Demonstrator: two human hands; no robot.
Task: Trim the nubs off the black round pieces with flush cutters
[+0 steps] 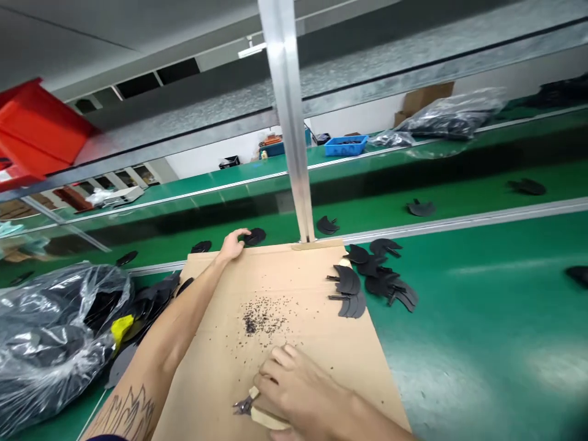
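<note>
1. cardboard sheet (285, 294), a flat brown piece, lies on the green workbench (482, 318) with its far edge against an upright aluminium post (289, 122); both hands are on it.
2. a clear plastic bag (50, 331) of black parts sits at the left of the bench, beside the left forearm.
3. a loose pile of black fan-shaped parts (372, 275) lies at the sheet's far right corner, some on the cardboard, some on the green surface.
4. the left hand (232, 245) reaches to the sheet's far edge, fingers curled down onto one black part (255, 236) that lies just past that edge; the grip itself is too small to judge.
5. the right hand (294, 383) rests low on the near part of the sheet, fingers closed around small cutting pliers (250, 407) with pale handles, the metal tip pointing left.
6. a scatter of dark trimmings (261, 318) lies mid-sheet, just beyond the right hand.
</note>
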